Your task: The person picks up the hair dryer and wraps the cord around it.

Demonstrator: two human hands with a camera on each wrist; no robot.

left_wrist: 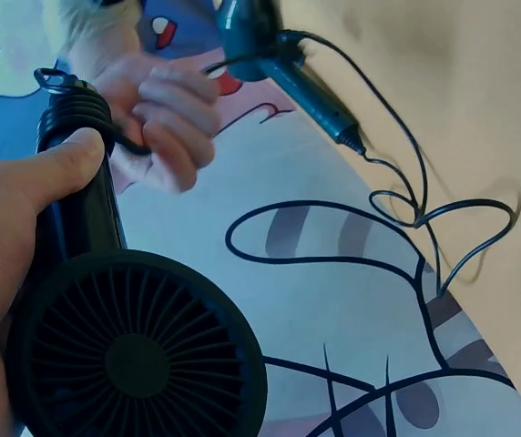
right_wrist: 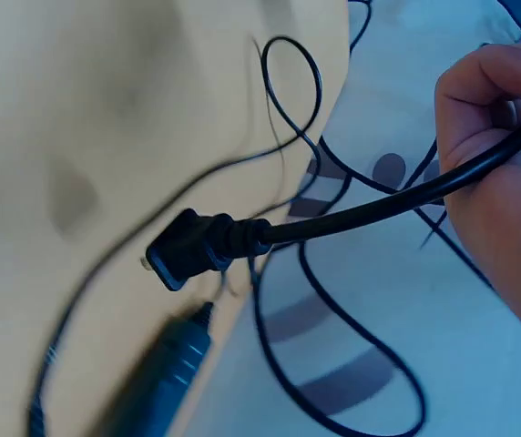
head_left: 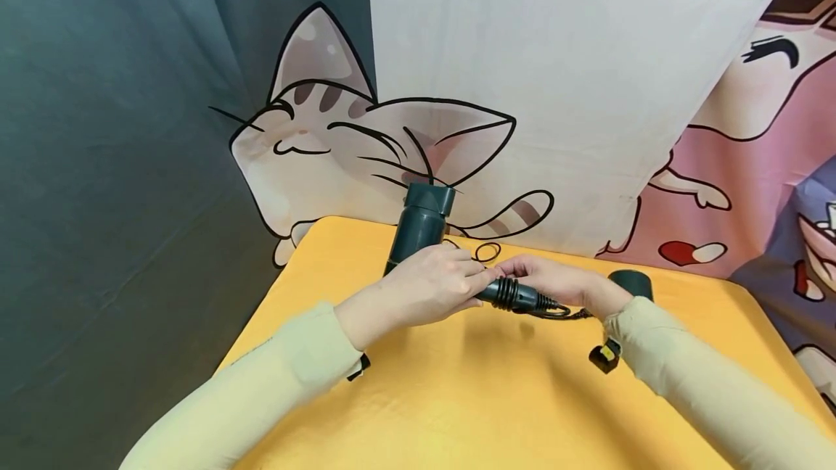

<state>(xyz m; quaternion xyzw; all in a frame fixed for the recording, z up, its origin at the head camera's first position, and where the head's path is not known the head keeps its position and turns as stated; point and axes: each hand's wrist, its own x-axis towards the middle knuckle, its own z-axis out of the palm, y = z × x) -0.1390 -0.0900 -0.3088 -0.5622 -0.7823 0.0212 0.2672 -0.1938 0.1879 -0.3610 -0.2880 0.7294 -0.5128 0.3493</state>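
Two pale cream sleeves come in from the near edge, a small black device at each wrist. Yellow-orange cloth-covered desk (head_left: 522, 412), rounded far corners, runs under everything; soft shadows on it. Dark green plastic hair dryer (head_left: 418, 231) is up off the desk, over its far half; use it as landmark. Left hand (head_left: 431, 278) clamped round its handle, thumb along the top side. Black coiled cord (head_left: 506, 294) wound in several tight turns round the handle near its tail end. Right hand (head_left: 542, 278) sits by that end, fingers curled on a black cable; a black plug (right_wrist: 192, 250) dangles from the cable. Hands close together, fingertips about meeting in head view.

Dryer direction: barrel's long axis runs away from the person, flat-tipped nozzle toward the backdrop, round ribbed grille at the near end. Handle goes off rightward from the barrel, slightly nearer the person.

Second dark green hair dryer (head_left: 632, 283) lies on the desk right of the held dryer, partly behind the right wrist. Thin black loose cord (head_left: 488, 252) loops just beyond the held dryer's handle.

Behind the held dryer: white fabric backdrop (head_left: 555, 93) with cartoon cat; dark grey-green panel (head_left: 111, 129) left, pink-and-purple cartoon panel (head_left: 777, 172) right.
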